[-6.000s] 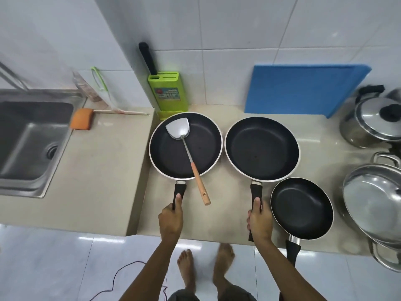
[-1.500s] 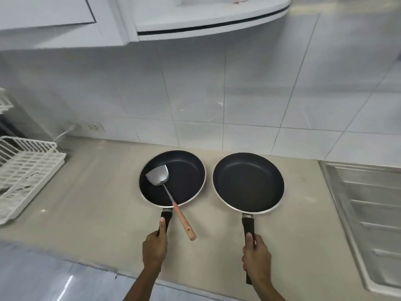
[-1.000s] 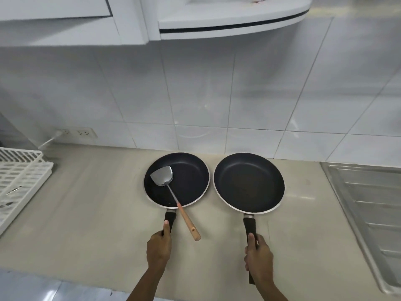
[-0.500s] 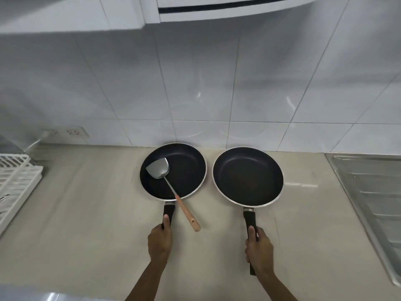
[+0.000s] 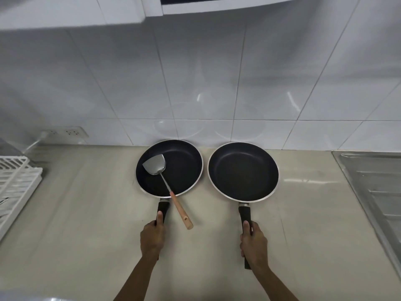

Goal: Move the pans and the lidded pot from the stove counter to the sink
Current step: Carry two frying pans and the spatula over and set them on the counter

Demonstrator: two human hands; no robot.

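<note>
Fingers of the left hand (image 5: 152,237) are wrapped tight on the black handle of the left pan (image 5: 169,168), thumb laid along the top; fingers of the right hand (image 5: 253,246) are clamped the same way on the handle of the right pan (image 5: 243,172). Both pans sit side by side near the tiled wall, rims just apart, over a beige counter (image 5: 86,213); whether they rest on it or are held just above it cannot be told. Each pan's long axis runs near to far, handle pointing toward the person and bowl toward the wall, the two roughly parallel. A steel spatula (image 5: 155,165) lies loose in the left pan, blade on the dark base, its wooden handle crossing the near rim and jutting out to the right of the pan handle. Judged step: setting the pair down beside the sink. To do it well, keep both pans level so the spatula does not slide or tip out, lower them flat, and keep the rims from knocking together before letting go. A ribbed steel drainboard (image 5: 377,192) lies at the right edge, a white dish rack (image 5: 15,181) at the left edge, and a wall socket (image 5: 65,132) at far left.
</note>
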